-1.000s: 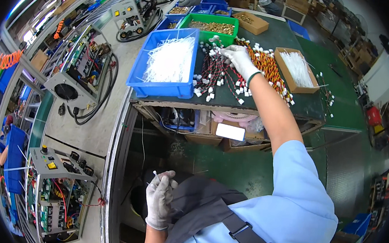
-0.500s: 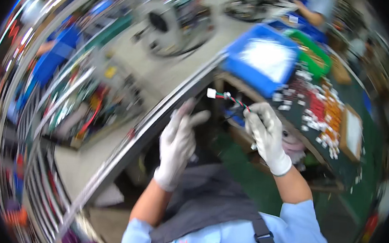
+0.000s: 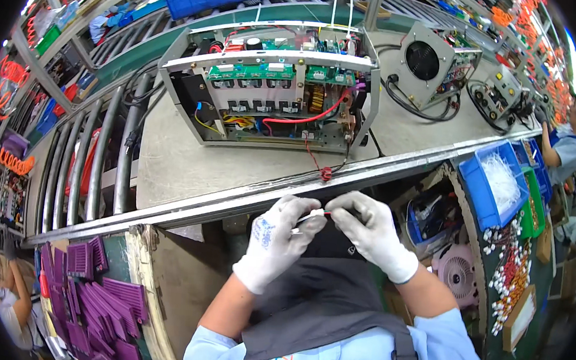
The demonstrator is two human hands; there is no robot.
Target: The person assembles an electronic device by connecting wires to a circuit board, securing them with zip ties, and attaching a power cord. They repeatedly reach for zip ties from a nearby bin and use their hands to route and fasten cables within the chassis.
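My hands, both in white gloves, meet in front of my chest, just short of the metal bench edge. Between the fingertips of my left hand (image 3: 282, 237) is the white connector (image 3: 317, 213) of a short wire lead. My right hand (image 3: 373, 234) pinches its red and dark wires close behind the connector; most of the lead is hidden by the fingers. Beyond them, an open metal chassis (image 3: 264, 137) with green circuit boards stands upright on the bench. A thin red and black wire pair with a red connector (image 3: 326, 174) hangs from it over the bench edge.
A roller conveyor (image 3: 104, 145) runs left of the metal bench (image 3: 186, 179). Purple heat-sink-like parts (image 3: 106, 301) lie at lower left. At right are a blue bin (image 3: 474, 178), loose connectors (image 3: 507, 278) and a pink fan (image 3: 458, 273). Another unit with a black fan (image 3: 422, 60) stands farther back.
My view has swung from the connectors at right to the chassis. My hands have come together; the left, empty and open before, now pinches the white connector of the lead in my right.
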